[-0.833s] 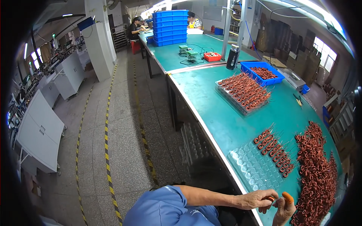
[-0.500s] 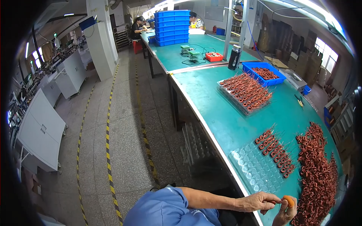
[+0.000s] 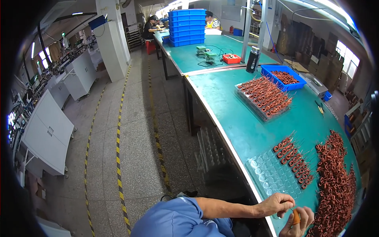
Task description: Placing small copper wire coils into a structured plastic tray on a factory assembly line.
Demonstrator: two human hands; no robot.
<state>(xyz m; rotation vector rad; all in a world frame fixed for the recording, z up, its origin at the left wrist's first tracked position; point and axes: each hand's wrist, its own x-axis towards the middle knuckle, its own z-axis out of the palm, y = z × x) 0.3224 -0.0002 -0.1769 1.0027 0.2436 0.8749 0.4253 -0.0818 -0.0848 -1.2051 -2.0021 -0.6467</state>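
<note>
Over the near edge of the bench, my left hand has its thumb and fingers pinched together; what they hold is too small to make out. Just right of it, my right hand is wrapped round an orange, rounded handle-like piece. A thin line shows between the two hands. Beyond my left hand lies a clear plastic tray with round pockets. Its right-hand rows carry red ring coils with wire leads. To the right spreads a large heap of loose red coils.
Farther along the green bench are a filled coil tray, a blue bin of small red parts, a black cylinder and pliers. Blue crates are stacked beyond. Two people sit at the far end.
My hands have drawn slightly apart, and the right fingers now cover more of the orange piece. The whole view has shifted a little, so the bench appears farther right.
</note>
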